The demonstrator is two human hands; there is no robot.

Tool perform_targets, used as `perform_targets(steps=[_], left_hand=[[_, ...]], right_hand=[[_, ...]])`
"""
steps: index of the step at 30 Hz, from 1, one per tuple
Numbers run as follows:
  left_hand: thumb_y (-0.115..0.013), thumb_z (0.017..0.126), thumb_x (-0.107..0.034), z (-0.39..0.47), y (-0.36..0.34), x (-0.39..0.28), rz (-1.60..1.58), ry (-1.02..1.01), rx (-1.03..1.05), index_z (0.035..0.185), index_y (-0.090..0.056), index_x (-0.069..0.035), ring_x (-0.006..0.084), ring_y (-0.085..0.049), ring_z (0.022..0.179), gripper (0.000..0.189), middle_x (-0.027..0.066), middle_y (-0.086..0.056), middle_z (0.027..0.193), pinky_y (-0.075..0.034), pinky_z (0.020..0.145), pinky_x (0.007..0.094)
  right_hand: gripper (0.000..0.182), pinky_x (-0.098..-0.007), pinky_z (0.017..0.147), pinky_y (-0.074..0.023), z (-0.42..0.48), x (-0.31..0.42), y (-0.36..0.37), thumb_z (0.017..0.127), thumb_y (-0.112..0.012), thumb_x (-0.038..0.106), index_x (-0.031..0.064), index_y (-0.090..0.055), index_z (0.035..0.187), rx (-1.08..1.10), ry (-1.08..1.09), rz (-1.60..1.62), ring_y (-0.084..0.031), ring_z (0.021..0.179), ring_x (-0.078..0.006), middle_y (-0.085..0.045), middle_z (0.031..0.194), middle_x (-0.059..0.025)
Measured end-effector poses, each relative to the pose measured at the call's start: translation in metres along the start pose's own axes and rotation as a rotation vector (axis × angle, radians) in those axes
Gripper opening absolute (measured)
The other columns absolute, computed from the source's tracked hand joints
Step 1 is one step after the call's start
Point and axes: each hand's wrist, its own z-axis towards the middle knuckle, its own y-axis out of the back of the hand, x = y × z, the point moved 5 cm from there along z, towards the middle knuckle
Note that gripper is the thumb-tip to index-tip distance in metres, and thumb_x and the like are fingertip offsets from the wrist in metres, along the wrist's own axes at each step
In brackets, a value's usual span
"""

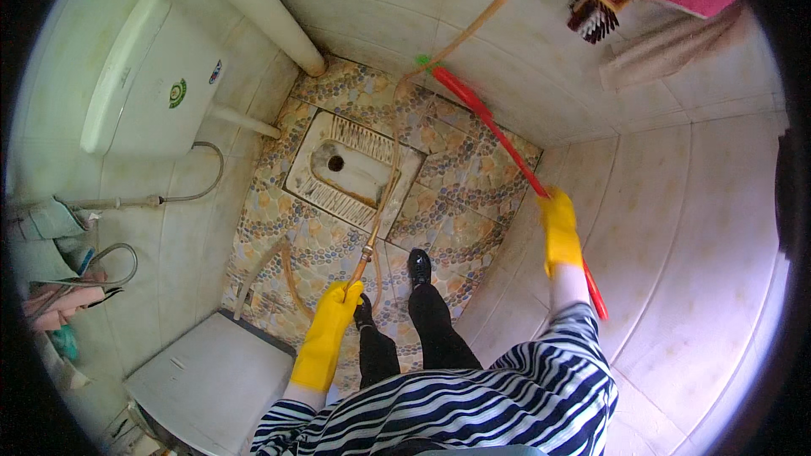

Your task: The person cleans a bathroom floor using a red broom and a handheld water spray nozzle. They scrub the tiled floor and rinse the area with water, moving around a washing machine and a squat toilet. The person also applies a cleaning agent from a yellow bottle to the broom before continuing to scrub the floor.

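Observation:
My left hand (336,313), in a yellow rubber glove, grips a tan hose (356,275) just below its metal coupling (367,250). From the coupling the hose runs across the squat toilet pan (355,172) and up the far wall. In a matching glove, my right hand (560,225) is closed around the shaft of a long red-handled brush (466,94). Its green bristles (423,63) are at the base of the far wall, close beside the hose; whether they touch the tiles I cannot tell. The ceramic pan is set in the floor ahead of my feet, with brownish stains around it.
A white cistern (161,92) hangs on the left wall near a white pipe (266,6). At lower left stands a grey-lidded bin (215,386). A scrub brush (602,3) and cloths (678,44) hang at upper right. Pebble-patterned tiles (456,196) cover the floor.

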Motion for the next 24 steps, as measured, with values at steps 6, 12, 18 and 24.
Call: perform_targets(steps=[6, 12, 18, 24], left_hand=[[-0.063, 0.098, -0.042, 0.019, -0.002, 0.010, -0.056, -0.026, 0.034, 0.105, -0.069, -0.006, 0.0112, -0.055, 0.059, 0.037, 0.0012, -0.066, 0.074, -0.043, 0.054, 0.0288], [-0.063, 0.098, -0.040, 0.017, -0.007, 0.024, 0.065, 0.000, 0.073, 0.102, -0.069, -0.004, 0.0139, -0.060, 0.062, 0.037, 0.0038, -0.067, 0.075, -0.046, 0.057, 0.0308], [-0.065, 0.098, -0.038, 0.008, -0.013, 0.040, 0.045, 0.033, 0.036, 0.096, -0.070, -0.002, 0.0159, -0.065, 0.068, 0.036, 0.0059, -0.069, 0.076, -0.049, 0.062, 0.0332], [-0.065, 0.098, -0.038, 0.014, -0.005, 0.009, 0.042, -0.036, 0.118, 0.104, -0.068, -0.006, 0.0099, -0.055, 0.057, 0.033, 0.0017, -0.069, 0.076, -0.043, 0.051, 0.0267]], right_hand=[[0.031, -0.0453, 0.083, -0.0532, -0.074, -0.065, 0.041, 0.086, -0.064, 0.017, 0.0079, -0.071, 0.115, 0.070, -0.375, 0.166, -0.070, 0.100, -0.0373, -0.073, 0.100, -0.0207], [0.023, -0.0421, 0.057, -0.0517, 0.004, 0.065, -0.102, 0.089, -0.061, 0.008, 0.0075, -0.073, 0.109, 0.120, -0.148, 0.295, -0.070, 0.070, -0.0300, -0.069, 0.077, -0.0164], [0.014, -0.0410, 0.056, -0.0548, -0.020, 0.165, -0.216, 0.091, -0.061, 0.006, 0.0037, -0.074, 0.096, 0.405, -0.231, 0.687, -0.067, 0.066, -0.0234, -0.071, 0.084, -0.0103], [0.018, -0.0318, 0.043, -0.0498, -0.017, 0.119, -0.091, 0.089, -0.069, 0.016, 0.0010, -0.070, 0.097, 0.634, -0.199, 0.662, -0.058, 0.052, -0.0143, -0.067, 0.075, -0.0060]])
